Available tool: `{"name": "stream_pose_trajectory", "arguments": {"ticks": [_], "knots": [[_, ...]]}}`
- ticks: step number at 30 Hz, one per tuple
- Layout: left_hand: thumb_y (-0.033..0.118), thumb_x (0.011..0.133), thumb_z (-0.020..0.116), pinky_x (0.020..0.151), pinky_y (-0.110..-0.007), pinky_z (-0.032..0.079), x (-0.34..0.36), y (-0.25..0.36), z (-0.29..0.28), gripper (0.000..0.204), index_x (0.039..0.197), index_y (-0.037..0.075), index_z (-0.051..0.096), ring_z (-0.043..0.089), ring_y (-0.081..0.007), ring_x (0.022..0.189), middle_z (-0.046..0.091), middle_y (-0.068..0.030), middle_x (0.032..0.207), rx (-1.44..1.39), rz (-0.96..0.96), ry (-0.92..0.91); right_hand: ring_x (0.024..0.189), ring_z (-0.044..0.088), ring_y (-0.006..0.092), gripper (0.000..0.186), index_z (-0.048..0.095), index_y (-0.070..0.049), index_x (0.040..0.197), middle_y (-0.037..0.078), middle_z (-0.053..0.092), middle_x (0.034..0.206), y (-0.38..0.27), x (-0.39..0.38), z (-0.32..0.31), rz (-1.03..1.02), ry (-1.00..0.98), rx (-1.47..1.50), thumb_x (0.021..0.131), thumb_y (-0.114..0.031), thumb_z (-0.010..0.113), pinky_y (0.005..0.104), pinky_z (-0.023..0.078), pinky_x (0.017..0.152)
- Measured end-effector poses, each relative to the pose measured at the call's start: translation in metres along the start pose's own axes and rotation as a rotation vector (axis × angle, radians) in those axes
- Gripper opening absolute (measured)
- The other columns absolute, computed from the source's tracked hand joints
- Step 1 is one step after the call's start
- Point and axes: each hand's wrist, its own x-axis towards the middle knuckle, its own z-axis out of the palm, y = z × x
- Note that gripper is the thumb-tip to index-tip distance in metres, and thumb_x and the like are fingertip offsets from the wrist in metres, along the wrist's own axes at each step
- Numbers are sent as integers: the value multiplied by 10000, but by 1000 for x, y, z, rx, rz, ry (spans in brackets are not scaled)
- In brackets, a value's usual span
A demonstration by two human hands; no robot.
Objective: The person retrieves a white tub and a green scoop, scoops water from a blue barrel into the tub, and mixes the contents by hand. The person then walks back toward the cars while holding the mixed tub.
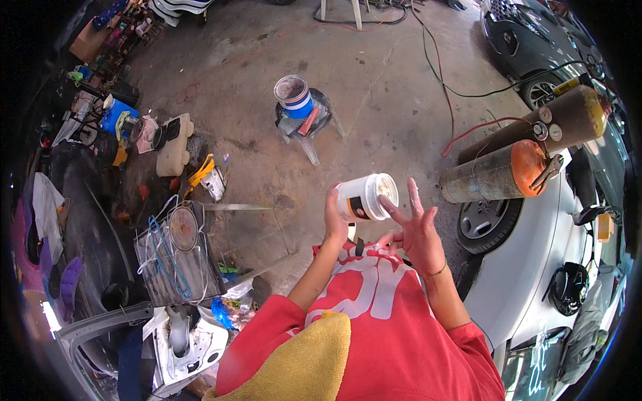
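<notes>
My left hand [332, 215] is wrapped round the side of a white plastic tub [345, 199] with a black and orange label. The tub is tilted, its open mouth turned to the right, and something pale shows inside. Beside the mouth is my right hand [421, 240], fingers spread and holding nothing I can see. Whitish residue coats its fingertips. One of its fingers overlaps the rim; I cannot tell if it touches. A yellow cloth [304, 361] lies over my red shirt.
Ahead, a small dark stool [321, 117] carries a blue and white bucket [302, 107] and a red-handled tool. To the right stand gas cylinders [478, 175] with hoses, by a white car [515, 281]. At left are a wire-topped stand [177, 267], car parts and clutter.
</notes>
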Motion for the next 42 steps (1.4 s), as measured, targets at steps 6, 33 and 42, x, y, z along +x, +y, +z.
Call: {"name": "stream_pose_trajectory", "arguments": {"ticks": [6,33,42], "knots": [[504,929,333,1068,-452,403,25,25,-14,622,1345,80,519,493,-288,1289,546,-106,1358,-298,-183,-247,1228,522,255,509,527,-107,1362,152,483,1435,-13,11,-7,-352,214,-621,959,-416,554,363,412,1000],[342,936,445,930,-403,507,101,95,-8,418,1181,36,590,643,-255,1039,668,-121,1113,-263,-314,-191,1465,-10,485,618,727,-139,1034,215,73,1609,-18,142,33,-420,-267,-1513,853,-686,501,691,43,1094],[391,938,397,955,-421,496,157,71,64,484,1205,38,593,636,-278,1067,658,-133,1172,-137,-372,-110,1481,36,436,616,675,-132,1171,197,113,1608,-93,212,-63,-436,-202,-1442,891,-637,460,633,65,1130]]}}
